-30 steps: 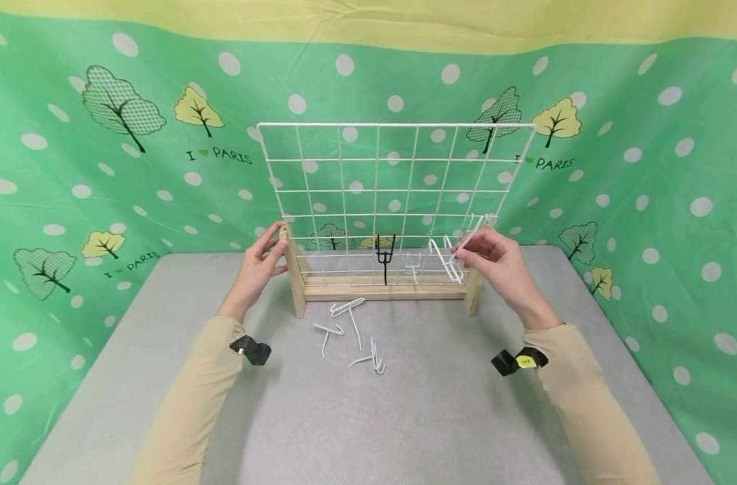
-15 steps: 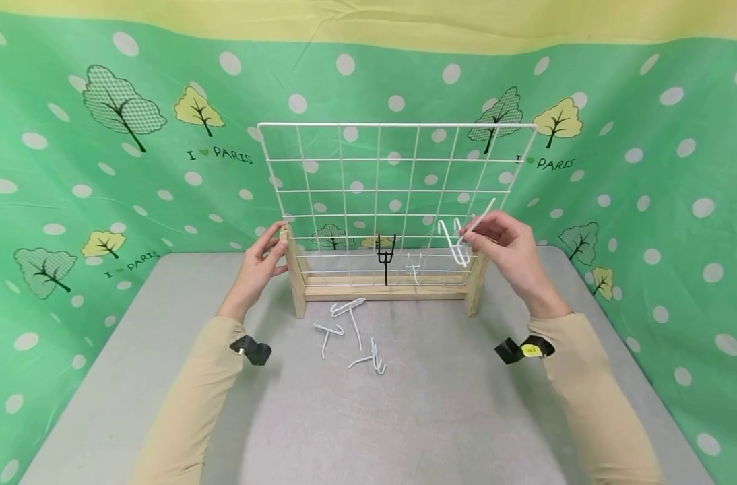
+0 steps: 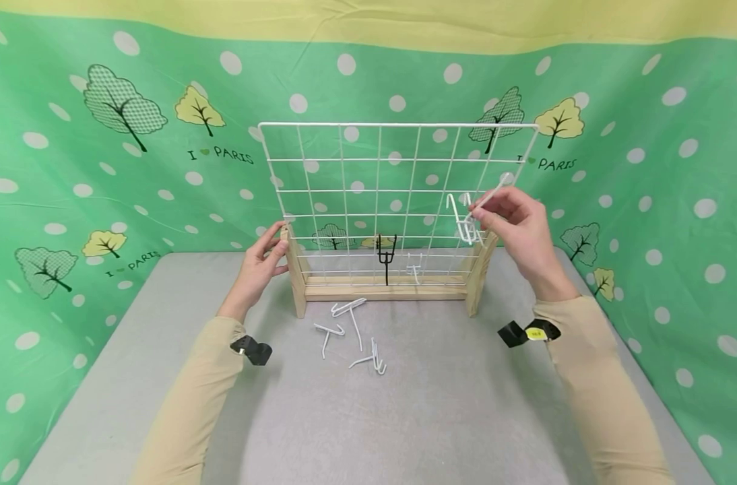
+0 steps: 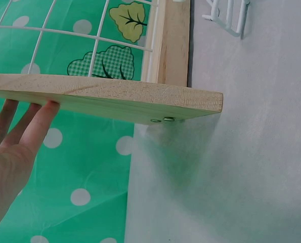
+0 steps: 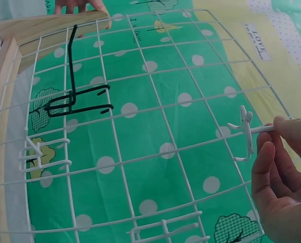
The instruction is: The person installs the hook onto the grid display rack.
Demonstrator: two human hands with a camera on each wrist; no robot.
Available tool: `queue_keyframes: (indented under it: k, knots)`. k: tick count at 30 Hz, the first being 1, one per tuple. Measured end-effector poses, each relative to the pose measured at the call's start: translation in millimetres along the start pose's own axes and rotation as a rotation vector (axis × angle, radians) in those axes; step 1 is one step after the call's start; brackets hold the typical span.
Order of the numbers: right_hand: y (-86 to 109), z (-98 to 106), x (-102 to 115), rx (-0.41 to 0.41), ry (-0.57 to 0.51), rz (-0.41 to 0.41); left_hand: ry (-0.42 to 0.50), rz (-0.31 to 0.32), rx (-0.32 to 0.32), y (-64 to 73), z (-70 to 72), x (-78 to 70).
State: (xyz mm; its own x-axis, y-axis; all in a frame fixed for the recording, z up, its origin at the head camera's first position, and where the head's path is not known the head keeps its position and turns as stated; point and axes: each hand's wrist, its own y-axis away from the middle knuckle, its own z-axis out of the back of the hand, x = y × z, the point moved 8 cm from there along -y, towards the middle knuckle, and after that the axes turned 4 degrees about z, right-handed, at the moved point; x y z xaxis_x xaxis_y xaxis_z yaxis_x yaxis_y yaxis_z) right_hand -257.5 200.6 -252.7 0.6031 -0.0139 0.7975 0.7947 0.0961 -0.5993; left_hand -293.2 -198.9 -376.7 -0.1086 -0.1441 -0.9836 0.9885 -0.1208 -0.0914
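- Green dotted cloth (image 3: 344,94) behind grey desk (image 3: 441,411).
- Left hand (image 3: 256,268): fingers gripping wooden post (image 3: 294,277), likely steadying grid (image 3: 378,159).
- Right of those fingers: loose hooks (image 3: 347,307), black hook (image 3: 386,257) on grid.
- Right hand (image 3: 519,219): fingers pinch white hook (image 5: 246,119) by its stem, prongs left of fingertips, presumably kept free.

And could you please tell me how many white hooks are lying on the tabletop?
3: a long hook nearest the wooden base, a smaller hook to its left, and a third hook farthest from the base. None seems hidden.
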Motion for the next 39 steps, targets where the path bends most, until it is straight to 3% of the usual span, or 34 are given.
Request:
queue_keyframes:
  k: [19, 32, 39]
  knots:
    - [-21.4, 0.2, 3.9, -0.039, 0.081, 0.034, 0.013, -0.017, 0.003, -1.4, 0.5, 1.6]
    - [-11.4, -5.7, -15.4, 0.009, 0.131, -0.033, 0.018, -0.013, -0.001, -0.9, 0.5, 1.4]
    - [-3.0, -11.1, -21.3, 0.043, 0.212, -0.067, 0.014, -0.014, 0.001, -1.3, 0.3, 1.5]
